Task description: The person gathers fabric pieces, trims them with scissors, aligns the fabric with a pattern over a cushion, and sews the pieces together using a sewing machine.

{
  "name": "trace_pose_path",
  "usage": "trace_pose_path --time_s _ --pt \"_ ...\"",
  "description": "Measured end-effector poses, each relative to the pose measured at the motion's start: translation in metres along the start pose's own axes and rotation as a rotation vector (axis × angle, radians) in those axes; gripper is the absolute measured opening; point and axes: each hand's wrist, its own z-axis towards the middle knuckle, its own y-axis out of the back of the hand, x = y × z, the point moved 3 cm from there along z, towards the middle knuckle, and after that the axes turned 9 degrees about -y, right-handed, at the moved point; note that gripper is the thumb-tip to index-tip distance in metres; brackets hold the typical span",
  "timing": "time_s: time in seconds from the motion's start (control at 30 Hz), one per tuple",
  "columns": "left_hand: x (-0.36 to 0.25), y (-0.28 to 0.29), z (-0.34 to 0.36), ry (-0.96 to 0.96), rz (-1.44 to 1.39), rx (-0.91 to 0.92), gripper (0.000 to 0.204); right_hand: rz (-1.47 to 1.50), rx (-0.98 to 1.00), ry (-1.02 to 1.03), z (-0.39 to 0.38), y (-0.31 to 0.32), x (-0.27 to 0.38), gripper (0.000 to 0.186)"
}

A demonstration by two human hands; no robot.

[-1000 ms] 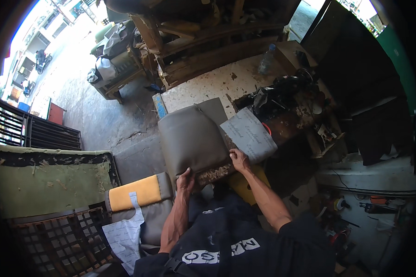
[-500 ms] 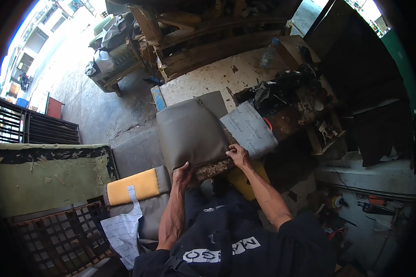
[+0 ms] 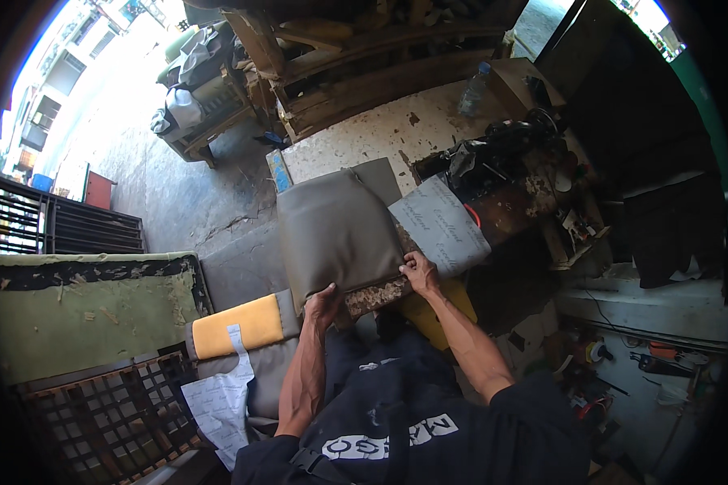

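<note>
Hardly anything has moved at the worn counter since a second ago: the left hand and right hand keep nearly the same places on the grey-brown cushion, while the motorbikes outside no longer show. The left grips the near left corner, thumb above, its other fingers mostly hidden; the right pinches the edge at the near right corner. The cushion sits on the counter's near part, its cover already over the whole visible top, lightly creased; the near edge looks the less settled part, and I can't see whether anything fastens it. A mottled brown strip shows below that edge. To the left rests a yellow-and-grey cushion with a printed white scrap across it. A patterned sheet lies just to the right, crowding that side, and dark clutter fills the counter beyond. Farther off are a plastic bottle, a wooden frame and, across the floor, heaped grey covers.
</note>
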Motion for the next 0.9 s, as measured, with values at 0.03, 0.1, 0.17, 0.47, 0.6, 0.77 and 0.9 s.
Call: trace_pose_path --time_s 0.03,0.1,0.17,0.47,0.6,0.77,0.9 --pt "0.0 0.002 0.001 -0.001 0.003 0.002 0.031 -0.012 0.012 0.026 -0.001 0.001 0.001 0.036" --pt "-0.001 -0.006 -0.001 0.035 0.055 -0.007 0.029 -0.023 0.015 0.049 -0.002 0.003 -0.001 0.036" --pt "-0.003 -0.009 -0.006 0.038 0.071 -0.013 0.028 0.014 0.044 0.07 -0.007 0.004 -0.003 0.038" --pt "-0.017 -0.013 -0.033 0.25 0.428 -0.066 0.037 -0.205 -0.011 0.285 -0.007 0.005 -0.001 0.047" --pt "-0.027 -0.01 -0.05 0.137 1.2 0.003 0.063 -0.215 -0.056 0.314 -0.012 0.0 0.011 0.048" --pt "-0.043 -0.118 -0.044 -0.718 1.785 0.107 0.048 -0.162 -0.047 0.276 -0.017 0.011 0.016 0.045" --pt "-0.042 -0.152 0.037 -1.117 1.881 0.165 0.054 -0.269 -0.032 0.283 -0.019 0.002 0.024 0.044"
